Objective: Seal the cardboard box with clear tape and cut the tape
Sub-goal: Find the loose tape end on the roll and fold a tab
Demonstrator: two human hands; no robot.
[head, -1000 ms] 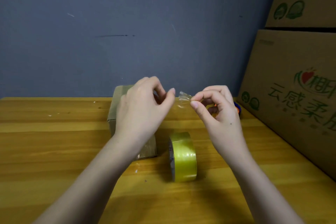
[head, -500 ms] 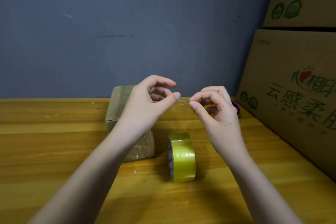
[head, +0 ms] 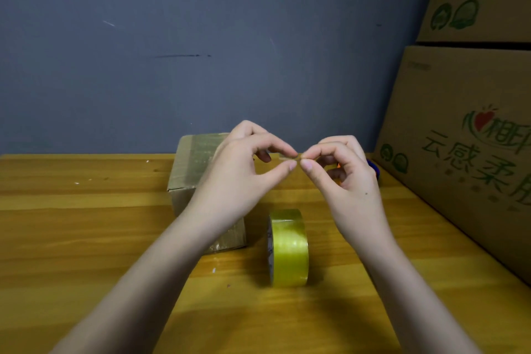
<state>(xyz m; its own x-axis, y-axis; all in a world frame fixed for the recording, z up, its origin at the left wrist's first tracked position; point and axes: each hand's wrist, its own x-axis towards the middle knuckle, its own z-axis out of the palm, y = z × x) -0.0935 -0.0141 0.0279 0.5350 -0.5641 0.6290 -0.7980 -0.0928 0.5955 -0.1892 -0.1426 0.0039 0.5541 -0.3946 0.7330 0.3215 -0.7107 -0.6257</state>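
A small cardboard box (head: 195,164) with shiny tape over its top sits on the wooden table (head: 86,238), partly hidden behind my left forearm. A roll of clear yellowish tape (head: 288,247) stands on its edge to the right of the box. My left hand (head: 244,172) and my right hand (head: 342,172) are raised above the table with fingertips nearly meeting. Both pinch a small scrap of clear tape (head: 296,156) between thumb and forefinger. The scrap is crumpled and barely visible.
Large printed cardboard cartons (head: 465,135) are stacked along the right edge of the table. A blue and orange object (head: 373,168) peeks out behind my right hand. A grey wall (head: 201,52) closes the back.
My two hands have drawn together, so the tape scrap that was stretched between them is now bunched at the fingertips. The box and roll have not moved.
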